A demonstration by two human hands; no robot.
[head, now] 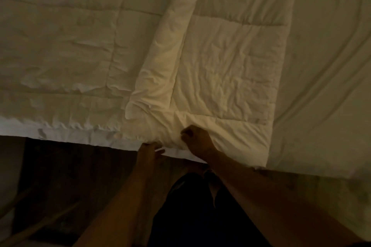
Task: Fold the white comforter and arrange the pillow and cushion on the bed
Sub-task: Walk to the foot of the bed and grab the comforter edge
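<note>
The white quilted comforter (220, 62) lies spread over the bed, with a raised fold ridge running from the top middle down to the near edge. My right hand (197, 141) grips the comforter's near edge with curled fingers. Just left of it, my left hand (149, 149) holds the same edge from below, fingers tucked under the fabric. No pillow or cushion is in view.
The bare white sheet (325, 78) of the bed shows to the right of the comforter. Dark floor (70, 176) lies below the bed's near edge, with my dark trousers (192, 210) between my arms. The light is dim.
</note>
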